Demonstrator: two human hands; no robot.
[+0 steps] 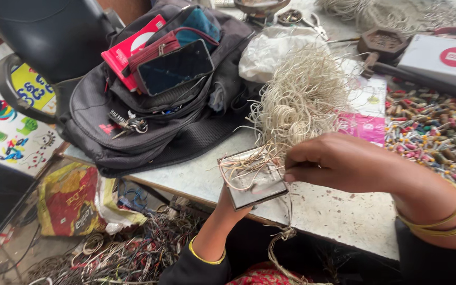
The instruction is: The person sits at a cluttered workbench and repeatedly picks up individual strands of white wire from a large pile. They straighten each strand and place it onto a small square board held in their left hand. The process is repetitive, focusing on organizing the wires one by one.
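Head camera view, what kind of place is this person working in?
Probably a small, informal wire-work or assembly workshop. A tangle of pale wire loops fills the worktable, small coloured cylindrical parts lie heaped at its right, and scrap wire litters the floor below.

The left hand [227, 211] holds a small square metal frame [253, 179] from below at the table [344, 211] edge. The right hand [339, 161] pinches pale wires [302, 100] at the frame's right side. A black backpack [154, 121] with a phone [174, 67] lies behind; colourful small parts [434, 132] lie to the right.
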